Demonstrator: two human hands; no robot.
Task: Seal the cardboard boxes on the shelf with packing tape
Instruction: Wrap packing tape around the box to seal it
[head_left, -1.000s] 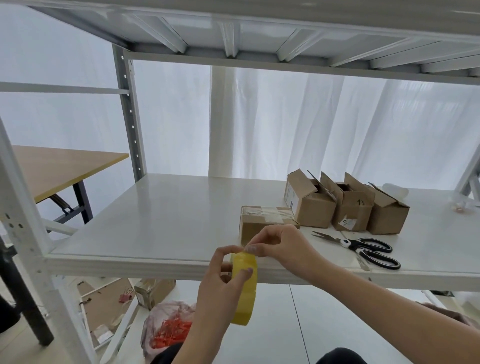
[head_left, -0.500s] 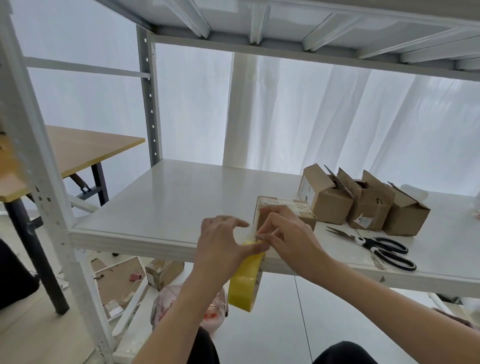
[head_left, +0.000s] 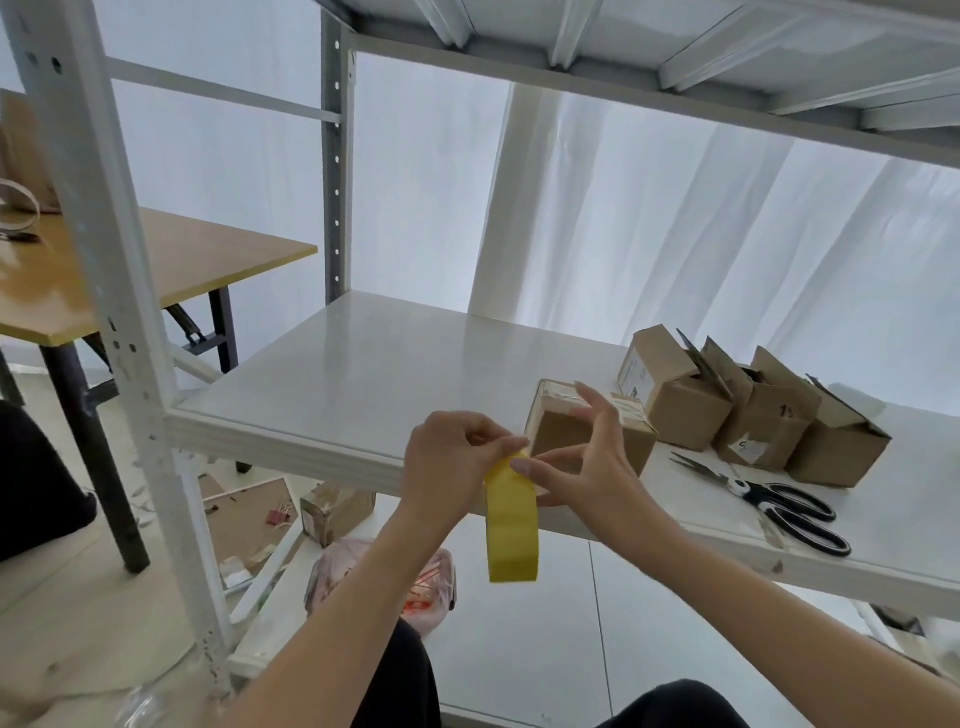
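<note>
**Both hands on the roll, tape end out of sight**

You cannot see the tape's loose end. Your fingertips cover the top of the yellow roll (head_left: 511, 525), so there is no telling whether any tape is peeled up. Your right hand (head_left: 587, 470) hides part of the closed box (head_left: 558, 428), and the pale strips across its top are hard to follow. On the three open boxes (head_left: 763, 415), the labels are too small to read, apart from a "13" on the middle one. The bag (head_left: 384, 577) down below holds something red, too blurred to name.

Your left hand (head_left: 449, 462) has its fingers curled and pinches the roll's top edge from the left. Your right forefinger and thumb close on the same spot from the right, and the other fingers fan upward, spread apart. The roll hangs from that double pinch, in front of the front lip of the shelf (head_left: 363, 374), resting on nothing.

The closed box sits on the shelf near the front edge, just behind your hands. The open boxes stand in a row to its right, pressed side by side. The scissors (head_left: 779, 504) lie flat in front of them.
</note>
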